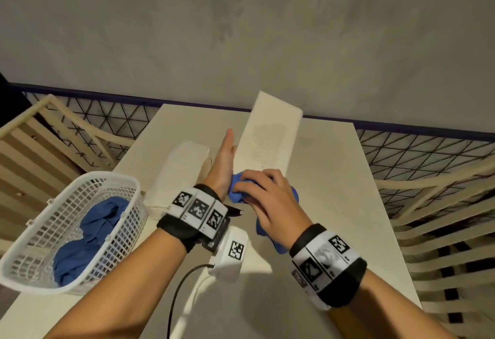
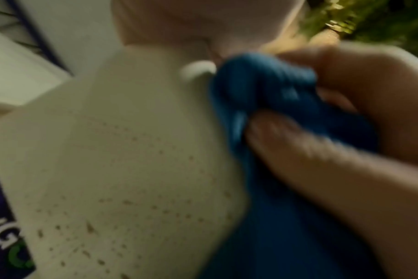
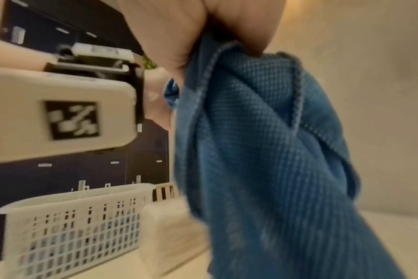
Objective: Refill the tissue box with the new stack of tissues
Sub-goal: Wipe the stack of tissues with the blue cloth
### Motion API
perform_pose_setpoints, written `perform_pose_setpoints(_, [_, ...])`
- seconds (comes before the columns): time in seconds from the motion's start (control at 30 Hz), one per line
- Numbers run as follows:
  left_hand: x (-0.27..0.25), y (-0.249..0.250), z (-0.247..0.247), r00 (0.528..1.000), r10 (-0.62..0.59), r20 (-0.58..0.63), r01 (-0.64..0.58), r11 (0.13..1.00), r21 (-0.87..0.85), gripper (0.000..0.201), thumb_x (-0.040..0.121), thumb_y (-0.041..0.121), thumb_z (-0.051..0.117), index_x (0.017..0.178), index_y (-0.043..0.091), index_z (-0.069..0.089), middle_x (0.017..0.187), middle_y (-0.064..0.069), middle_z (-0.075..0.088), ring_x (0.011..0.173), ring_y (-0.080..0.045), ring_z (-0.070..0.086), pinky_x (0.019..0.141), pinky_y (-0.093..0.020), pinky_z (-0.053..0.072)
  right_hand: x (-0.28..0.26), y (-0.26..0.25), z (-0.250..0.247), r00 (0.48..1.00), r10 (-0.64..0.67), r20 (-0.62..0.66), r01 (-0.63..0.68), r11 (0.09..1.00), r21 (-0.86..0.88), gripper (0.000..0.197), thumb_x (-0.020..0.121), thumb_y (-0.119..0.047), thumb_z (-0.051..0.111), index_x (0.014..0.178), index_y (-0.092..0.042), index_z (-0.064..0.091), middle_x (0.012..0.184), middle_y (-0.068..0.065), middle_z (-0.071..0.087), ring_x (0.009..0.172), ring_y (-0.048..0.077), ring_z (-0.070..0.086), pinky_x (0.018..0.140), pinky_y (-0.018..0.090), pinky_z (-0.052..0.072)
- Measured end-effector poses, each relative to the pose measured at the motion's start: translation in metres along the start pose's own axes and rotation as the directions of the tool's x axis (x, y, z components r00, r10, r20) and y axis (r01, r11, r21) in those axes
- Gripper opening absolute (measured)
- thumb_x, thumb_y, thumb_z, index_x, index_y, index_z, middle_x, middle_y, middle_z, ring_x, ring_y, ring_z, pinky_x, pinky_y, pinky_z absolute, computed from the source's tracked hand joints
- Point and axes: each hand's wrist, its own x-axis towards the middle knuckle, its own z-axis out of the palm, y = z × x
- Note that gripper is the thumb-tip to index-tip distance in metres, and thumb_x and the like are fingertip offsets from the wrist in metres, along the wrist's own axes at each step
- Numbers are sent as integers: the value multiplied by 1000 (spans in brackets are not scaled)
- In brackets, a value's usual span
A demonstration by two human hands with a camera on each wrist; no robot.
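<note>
1. Right hand (image 1: pixel 263 199), nearest, bunches a blue cloth (image 1: pixel 237 191) against the tissue box (image 1: pixel 270 135).
2. Left hand (image 1: pixel 223 160), fingers straight, braces the box's left side.
3. Box runs lengthwise away from the person; the tissue stack (image 1: pixel 179 170) lies just left, nearer the left hand.

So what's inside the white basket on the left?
Crumpled blue cloth lies inside the white basket, filling most of its floor. Whatever may lie beneath the cloth is covered and cannot be seen.
</note>
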Motion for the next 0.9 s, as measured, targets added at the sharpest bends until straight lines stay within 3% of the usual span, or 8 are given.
perform_pose_setpoints(0.13, [-13,0,4,997,12,71,-16,998,59,79,87,67,23,108,2,63,85,-7,74,76,-14,71,66,-21,55,19,1,-6,999,-16,36,14,999,48,31,84,-21,39,102,-14,63,118,3,64,96,19,34,81,29,35])
perform_pose_setpoints(0.23, [-11,5,-2,999,45,20,-47,996,76,97,79,74,29,133,-5,44,114,-18,64,97,-25,64,78,-27,49,21,0,-11,998,-14,-54,17,998,52,31,85,-21,40,106,-15,63,117,0,65,99,16,34,85,10,21])
perform_pose_setpoints(0.37, [-9,6,-6,991,135,15,-136,984,112,75,88,66,22,105,9,68,85,-6,69,82,-21,64,80,-33,48,28,2,-12,961,184,-209,-153,976,157,26,88,-12,48,110,-16,61,119,-1,62,100,13,33,89,-5,12])
perform_pose_setpoints(0.53, [-10,3,-12,986,165,0,-163,973,165,66,94,55,19,94,8,65,73,2,69,65,-7,64,61,-19,48,36,27,-19,853,384,-353,-336,922,191,29,89,-3,51,115,-14,59,121,4,59,98,10,30,85,-7,18])
perform_pose_setpoints(0.63, [-5,8,-14,989,144,44,-148,981,123,68,95,52,14,74,11,64,51,4,68,49,-6,64,45,-10,47,20,1,-6,952,237,-193,-203,962,181,27,93,-18,43,115,-15,58,122,10,58,97,1,30,88,-1,20])
perform_pose_setpoints(0.73, [0,14,-14,988,150,45,-154,982,108,62,97,48,20,70,13,63,53,3,69,54,-7,65,57,-17,51,4,-5,-4,998,-27,-59,29,999,33,33,96,-37,27,113,-22,51,117,7,64,98,16,37,90,12,21])
perform_pose_setpoints(0.8, [3,14,-19,985,174,-14,-170,976,135,44,99,32,33,72,14,64,57,6,70,65,-11,66,68,-22,49,11,16,-12,997,42,-66,-40,998,39,27,93,-33,36,114,-25,51,119,6,63,103,27,47,94,6,17])
perform_pose_setpoints(0.9, [2,14,-25,978,197,-61,-183,965,188,34,98,16,36,76,18,63,54,13,69,53,2,64,56,-13,48,19,39,-24,941,243,-234,-231,970,78,33,89,-23,41,115,-12,59,121,10,61,102,36,51,91,-6,13])
